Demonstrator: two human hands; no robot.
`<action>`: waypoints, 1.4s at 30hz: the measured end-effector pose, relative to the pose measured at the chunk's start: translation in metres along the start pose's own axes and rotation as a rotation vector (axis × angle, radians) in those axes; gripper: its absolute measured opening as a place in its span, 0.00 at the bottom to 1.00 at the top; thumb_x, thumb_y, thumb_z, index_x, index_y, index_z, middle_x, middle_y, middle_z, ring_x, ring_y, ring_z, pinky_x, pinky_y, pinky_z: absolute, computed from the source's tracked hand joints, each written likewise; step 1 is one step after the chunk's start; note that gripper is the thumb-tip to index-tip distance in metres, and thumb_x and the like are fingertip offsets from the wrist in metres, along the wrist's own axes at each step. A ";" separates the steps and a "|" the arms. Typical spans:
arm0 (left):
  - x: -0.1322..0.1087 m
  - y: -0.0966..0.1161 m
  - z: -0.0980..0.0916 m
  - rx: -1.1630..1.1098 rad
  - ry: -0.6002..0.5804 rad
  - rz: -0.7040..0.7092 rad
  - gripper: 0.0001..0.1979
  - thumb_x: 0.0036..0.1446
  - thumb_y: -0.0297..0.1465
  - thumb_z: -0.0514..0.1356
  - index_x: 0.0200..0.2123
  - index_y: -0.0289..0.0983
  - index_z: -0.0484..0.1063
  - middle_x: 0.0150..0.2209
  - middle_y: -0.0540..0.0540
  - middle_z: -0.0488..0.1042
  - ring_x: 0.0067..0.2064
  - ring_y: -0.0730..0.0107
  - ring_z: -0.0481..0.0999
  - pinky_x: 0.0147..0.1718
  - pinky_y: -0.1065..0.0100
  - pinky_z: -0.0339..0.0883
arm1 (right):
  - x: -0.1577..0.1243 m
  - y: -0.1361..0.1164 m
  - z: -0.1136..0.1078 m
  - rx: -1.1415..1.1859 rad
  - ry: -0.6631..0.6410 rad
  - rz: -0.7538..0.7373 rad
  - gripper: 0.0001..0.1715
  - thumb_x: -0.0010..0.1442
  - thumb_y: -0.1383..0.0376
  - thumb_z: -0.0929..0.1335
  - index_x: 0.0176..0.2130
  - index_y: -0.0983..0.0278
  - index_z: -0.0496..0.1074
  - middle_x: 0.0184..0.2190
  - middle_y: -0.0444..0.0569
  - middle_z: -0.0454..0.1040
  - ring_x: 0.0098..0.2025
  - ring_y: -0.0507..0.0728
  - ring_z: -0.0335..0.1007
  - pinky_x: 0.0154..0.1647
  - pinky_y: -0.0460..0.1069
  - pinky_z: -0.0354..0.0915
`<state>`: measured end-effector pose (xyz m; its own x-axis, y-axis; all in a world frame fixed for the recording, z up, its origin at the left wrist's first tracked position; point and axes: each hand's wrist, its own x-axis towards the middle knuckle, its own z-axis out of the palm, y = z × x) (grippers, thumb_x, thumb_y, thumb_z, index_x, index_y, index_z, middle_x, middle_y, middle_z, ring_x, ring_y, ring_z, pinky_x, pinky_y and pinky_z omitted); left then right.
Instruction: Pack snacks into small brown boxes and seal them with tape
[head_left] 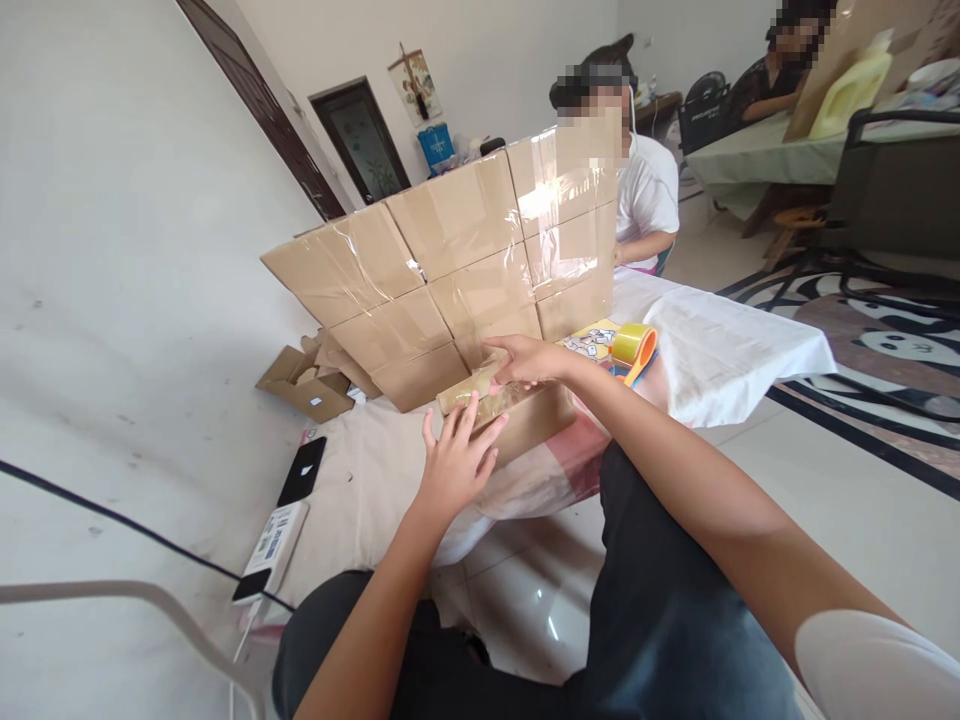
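A small cardboard box point(534, 425) with clear tape across its top lies on the cloth-covered table before me. My left hand point(459, 455) rests on its near left edge with the fingers spread. Over the top of the box reaches my right hand point(531, 360), its index finger stretched out toward the left and its other fingers bent against the taped surface. Just behind stands a wall of taped cardboard boxes point(480, 285), stacked in rows. To the right of my right hand is a roll of tape on an orange and blue dispenser point(634, 345).
An open carton point(307, 385) sits at the table's left side. Nearer me are a black phone point(302, 470) and a white power strip point(277, 540). Across the table sits a person in a white shirt point(649, 190). A yellow jug point(851, 90) stands on another table.
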<state>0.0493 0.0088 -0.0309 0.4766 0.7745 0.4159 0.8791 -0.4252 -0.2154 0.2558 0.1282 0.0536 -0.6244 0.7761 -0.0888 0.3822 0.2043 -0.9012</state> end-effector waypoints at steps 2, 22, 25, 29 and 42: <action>0.000 -0.001 0.001 -0.020 0.003 0.003 0.23 0.67 0.34 0.54 0.64 0.51 0.67 0.72 0.41 0.57 0.68 0.47 0.64 0.67 0.31 0.41 | -0.002 -0.002 0.000 0.004 0.002 0.007 0.60 0.54 0.72 0.72 0.75 0.65 0.40 0.38 0.49 0.82 0.19 0.46 0.56 0.18 0.41 0.57; 0.000 -0.004 0.002 -0.085 0.005 0.000 0.18 0.67 0.36 0.54 0.58 0.45 0.70 0.70 0.40 0.61 0.69 0.51 0.63 0.68 0.37 0.44 | -0.042 -0.004 0.021 -0.926 0.146 0.022 0.32 0.57 0.49 0.74 0.51 0.71 0.78 0.57 0.67 0.70 0.62 0.73 0.62 0.61 0.59 0.62; 0.001 -0.003 0.001 -0.081 0.002 -0.013 0.17 0.67 0.36 0.55 0.57 0.45 0.71 0.71 0.39 0.60 0.68 0.51 0.64 0.68 0.36 0.45 | -0.038 -0.003 0.034 -0.997 0.248 0.025 0.31 0.58 0.48 0.73 0.48 0.71 0.78 0.54 0.66 0.70 0.61 0.73 0.62 0.61 0.60 0.62; 0.001 -0.003 0.003 -0.080 0.010 -0.013 0.16 0.67 0.36 0.55 0.56 0.45 0.71 0.71 0.40 0.59 0.68 0.51 0.64 0.67 0.36 0.45 | -0.034 0.002 0.027 -0.929 0.243 0.001 0.25 0.57 0.53 0.75 0.48 0.68 0.76 0.52 0.61 0.72 0.57 0.68 0.67 0.53 0.54 0.66; -0.001 -0.003 0.008 -0.105 0.016 -0.023 0.15 0.66 0.36 0.56 0.55 0.46 0.71 0.69 0.43 0.63 0.70 0.48 0.61 0.67 0.33 0.43 | -0.013 0.020 0.019 -0.556 0.226 -0.052 0.19 0.58 0.49 0.72 0.32 0.61 0.76 0.61 0.51 0.67 0.67 0.69 0.55 0.67 0.60 0.55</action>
<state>0.0458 0.0131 -0.0375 0.4552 0.7773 0.4344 0.8835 -0.4549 -0.1118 0.2584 0.1103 0.0288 -0.5148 0.8518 0.0973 0.6919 0.4798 -0.5394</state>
